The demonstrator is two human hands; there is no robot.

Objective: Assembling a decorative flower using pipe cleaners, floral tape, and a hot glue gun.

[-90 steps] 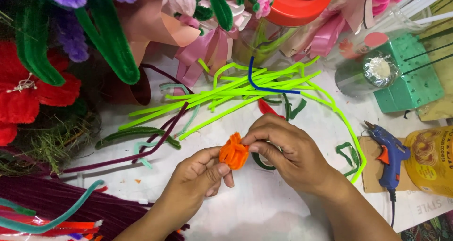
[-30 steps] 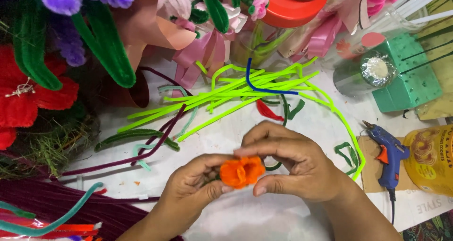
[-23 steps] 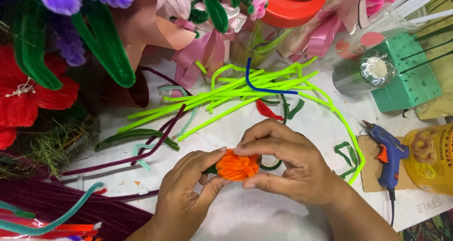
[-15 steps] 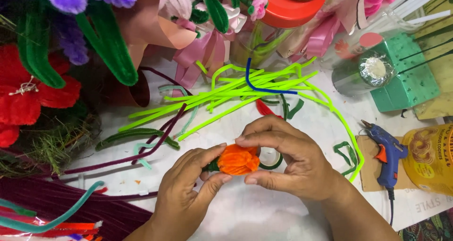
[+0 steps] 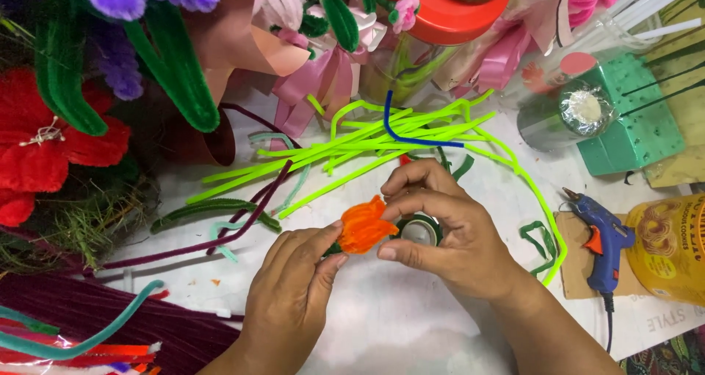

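An orange pipe-cleaner flower [image 5: 363, 227] is held between both hands above the white table [image 5: 411, 323]. My left hand [image 5: 294, 294] grips its base from below with thumb and fingers. My right hand [image 5: 440, 228] pinches the petals from the right and curls over a roll of dark green tape [image 5: 420, 230] that lies under it. A pile of lime green pipe cleaners [image 5: 367, 144] with one blue piece [image 5: 400, 133] lies just beyond the hands.
A blue glue gun [image 5: 601, 239] rests on cardboard at right, by a yellow packet [image 5: 672, 246]. A green foam block [image 5: 631, 118] and a tape roll [image 5: 565, 114] stand at back right. Pipe-cleaner flowers [image 5: 44, 140] crowd the left; maroon stems [image 5: 95, 320] lie at bottom left.
The orange flower has been turned and reshaped between the hands, from a round bunch into a pointed, tulip-like form. My right hand has opened slightly off it.
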